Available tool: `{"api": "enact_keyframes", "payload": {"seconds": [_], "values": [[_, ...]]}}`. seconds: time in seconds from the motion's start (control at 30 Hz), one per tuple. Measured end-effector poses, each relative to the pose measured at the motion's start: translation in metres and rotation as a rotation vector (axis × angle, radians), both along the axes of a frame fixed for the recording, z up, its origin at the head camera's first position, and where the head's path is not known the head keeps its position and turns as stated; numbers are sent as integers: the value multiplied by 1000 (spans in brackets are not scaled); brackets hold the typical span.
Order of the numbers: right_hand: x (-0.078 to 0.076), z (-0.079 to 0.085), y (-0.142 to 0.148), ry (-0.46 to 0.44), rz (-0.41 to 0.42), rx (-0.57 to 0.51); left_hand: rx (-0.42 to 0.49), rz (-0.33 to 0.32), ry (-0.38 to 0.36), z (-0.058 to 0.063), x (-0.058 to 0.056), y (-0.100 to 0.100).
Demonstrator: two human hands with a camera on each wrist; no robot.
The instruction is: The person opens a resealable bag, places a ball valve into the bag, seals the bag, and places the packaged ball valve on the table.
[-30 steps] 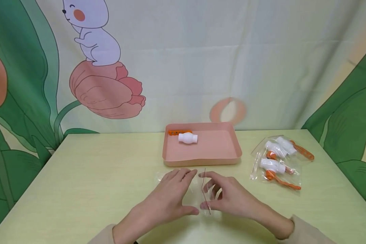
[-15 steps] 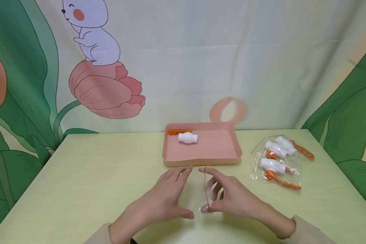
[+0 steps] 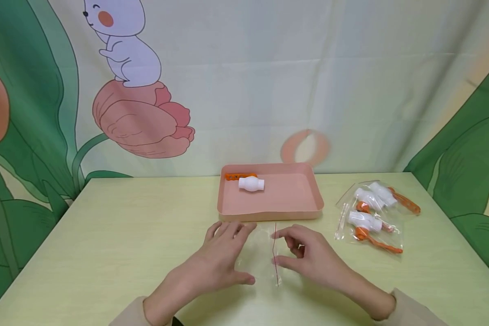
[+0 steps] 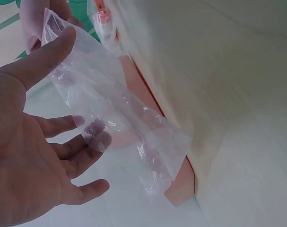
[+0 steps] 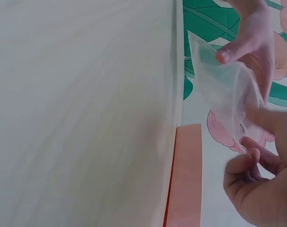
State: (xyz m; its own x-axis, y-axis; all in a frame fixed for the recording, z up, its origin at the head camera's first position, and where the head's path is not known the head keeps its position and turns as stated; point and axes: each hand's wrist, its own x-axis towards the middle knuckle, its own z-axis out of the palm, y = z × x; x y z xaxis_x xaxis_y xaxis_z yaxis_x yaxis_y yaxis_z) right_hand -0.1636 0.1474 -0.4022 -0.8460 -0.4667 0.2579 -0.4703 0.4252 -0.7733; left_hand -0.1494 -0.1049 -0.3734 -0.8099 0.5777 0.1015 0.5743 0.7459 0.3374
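In the head view, a clear zip bag with a red zip line stands between my two hands, in front of the pink tray. My left hand is at its left side, thumb and fingers spread apart. The left wrist view shows that hand's fingertips against the thin plastic, partly seen through it. My right hand holds the bag's edge by the red line with bent thumb and index finger, their tips apart. In the right wrist view, the bag spans both hands. I see nothing inside it.
At the back middle stands the pink tray, holding a white plastic fitting and an orange handle. To the right lie packed clear bags with white fittings and orange handles inside. A printed curtain hangs behind the table.
My left hand has shifted slightly left and its fingers have spread. The right hand's index finger and thumb have drawn closer together at the bag's edge. The red line now stands straighter.
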Motion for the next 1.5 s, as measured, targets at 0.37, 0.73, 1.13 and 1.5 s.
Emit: {"api": "enact_keyframes", "payload": {"seconds": [0.37,0.73,1.13,1.5], "values": [[-1,7,-1,-342,-4,-156,-68,-18,96,-3,2,4],[-1,6,-6,-567,84,-352,-53,-29,185,2,7,9],[2,7,-5,-568,107,-374,-45,-23,155,2,8,10],[1,11,0,-540,130,-332,-12,-5,73,0,1,2]]}}
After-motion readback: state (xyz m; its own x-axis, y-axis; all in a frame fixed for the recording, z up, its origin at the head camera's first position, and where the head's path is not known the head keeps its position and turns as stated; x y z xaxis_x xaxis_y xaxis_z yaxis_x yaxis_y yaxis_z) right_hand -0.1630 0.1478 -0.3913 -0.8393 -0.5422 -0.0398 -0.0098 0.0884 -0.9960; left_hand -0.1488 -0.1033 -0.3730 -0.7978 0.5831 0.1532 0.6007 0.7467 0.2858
